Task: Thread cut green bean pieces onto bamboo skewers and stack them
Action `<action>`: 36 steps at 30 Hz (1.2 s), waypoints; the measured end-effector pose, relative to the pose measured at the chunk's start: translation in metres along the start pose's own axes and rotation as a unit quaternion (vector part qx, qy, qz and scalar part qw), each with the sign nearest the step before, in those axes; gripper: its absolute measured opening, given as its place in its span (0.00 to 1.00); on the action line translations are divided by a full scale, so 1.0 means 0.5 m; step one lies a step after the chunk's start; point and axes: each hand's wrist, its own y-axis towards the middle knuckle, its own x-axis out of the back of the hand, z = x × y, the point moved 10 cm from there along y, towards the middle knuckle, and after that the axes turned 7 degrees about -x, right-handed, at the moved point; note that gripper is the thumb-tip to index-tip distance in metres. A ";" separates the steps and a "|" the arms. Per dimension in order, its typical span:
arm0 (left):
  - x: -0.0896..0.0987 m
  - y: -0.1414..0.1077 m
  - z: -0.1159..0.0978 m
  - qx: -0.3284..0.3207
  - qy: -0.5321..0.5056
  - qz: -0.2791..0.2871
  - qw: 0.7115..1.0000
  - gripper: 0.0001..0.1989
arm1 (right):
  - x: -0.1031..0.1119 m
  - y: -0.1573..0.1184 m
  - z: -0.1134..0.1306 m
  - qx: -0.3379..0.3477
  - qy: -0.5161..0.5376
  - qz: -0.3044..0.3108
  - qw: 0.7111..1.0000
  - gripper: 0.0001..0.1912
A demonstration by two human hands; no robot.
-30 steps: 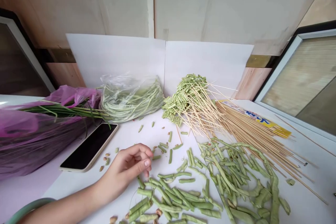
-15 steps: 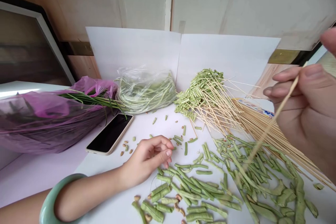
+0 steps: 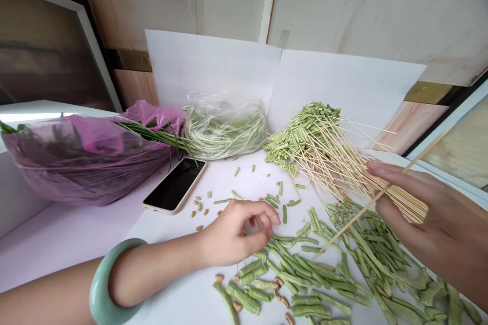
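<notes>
My right hand (image 3: 430, 213) grips a thin bamboo skewer (image 3: 346, 226), its lower tip slanting left over the cut green beans. Nothing shows threaded on this skewer. My left hand (image 3: 244, 228) lies on the white table with loosely curled fingers, thumb and index finger apart, and holds nothing I can see. Just right of it lie cut bean pieces (image 3: 290, 264). Longer, flatter green beans (image 3: 385, 254) lie below my right hand. Behind it is a bundle of bare skewers (image 3: 409, 203); a pile of skewers threaded with bean pieces (image 3: 308, 132) stands at the back.
A phone (image 3: 175, 185) lies left of centre, beside a purple plastic bag (image 3: 87, 162) of long greens. A clear bag (image 3: 226, 129) of long beans stands against the white board (image 3: 213, 61). Brown bean seeds (image 3: 280, 297) are scattered about the table.
My right hand has come down and inward with the skewer, which now lies at a flatter slant. My left hand keeps its place by the bean pieces. The whole view has shifted rightward.
</notes>
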 end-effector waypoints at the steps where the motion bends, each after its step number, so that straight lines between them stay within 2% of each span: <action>1: -0.004 0.000 -0.004 -0.011 0.021 0.014 1.000 0.10 | 0.001 0.005 -0.015 -0.026 -0.006 -0.023 0.999 0.10; 3: -0.013 0.000 -0.016 -0.045 0.061 0.038 0.996 0.11 | -0.003 0.015 -0.063 -0.112 0.034 -0.053 0.992 0.08; 5: -0.020 0.000 -0.031 -0.090 0.091 0.053 0.990 0.13 | -0.014 0.018 -0.121 -0.224 0.151 -0.069 0.960 0.07; 7: -0.023 -0.001 -0.044 -0.129 0.106 0.059 0.984 0.14 | -0.046 0.010 -0.158 -0.319 0.307 -0.050 0.895 0.10; 9: -0.029 -0.003 -0.056 -0.161 0.121 0.071 0.977 0.14 | -0.091 -0.003 -0.153 -0.376 0.428 0.016 0.821 0.13; 11: -0.041 -0.005 -0.064 -0.180 0.139 0.097 0.969 0.14 | -0.125 -0.012 -0.105 -0.358 0.468 0.113 0.800 0.14; 14: -0.067 -0.011 -0.068 -0.185 0.153 0.152 0.959 0.15 | -0.176 -0.041 -0.012 -0.277 0.498 0.282 0.772 0.17; 16: -0.083 -0.016 -0.067 -0.174 0.159 0.186 0.954 0.18 | -0.204 -0.071 0.023 -0.250 0.507 0.367 0.739 0.18; 17: -0.090 -0.017 -0.064 -0.163 0.165 0.200 0.952 0.20 | -0.214 -0.085 0.027 -0.249 0.504 0.391 0.729 0.16; 20: -0.106 -0.017 -0.057 -0.129 0.186 0.234 0.945 0.26 | -0.227 -0.108 0.012 -0.252 0.483 0.413 0.730 0.12; 23: -0.124 -0.017 -0.045 -0.106 0.203 0.265 0.937 0.23 | -0.227 -0.122 0.009 -0.234 0.479 0.432 0.728 0.12; 26: -0.126 -0.010 -0.031 -0.108 0.230 0.231 0.939 0.22 | -0.233 -0.145 0.011 -0.246 0.500 0.465 0.688 0.09; 28: -0.126 -0.006 -0.014 -0.102 0.248 0.212 0.940 0.22 | -0.236 -0.158 0.011 -0.246 0.510 0.488 0.665 0.12; 31: -0.139 -0.002 -0.003 -0.116 0.245 0.226 0.936 0.21 | -0.233 -0.169 0.006 -0.216 0.504 0.515 0.660 0.14; 33: -0.151 0.004 -0.010 -0.141 0.241 0.249 0.927 0.20 | -0.230 -0.173 -0.001 -0.213 0.507 0.521 0.652 0.07; 34: -0.154 0.008 -0.017 -0.153 0.240 0.256 0.924 0.19 | -0.227 -0.171 -0.005 -0.212 0.507 0.517 0.656 0.04; 36: -0.153 0.019 -0.031 -0.164 0.239 0.253 0.923 0.16 | -0.219 -0.161 -0.011 -0.194 0.481 0.504 0.691 0.04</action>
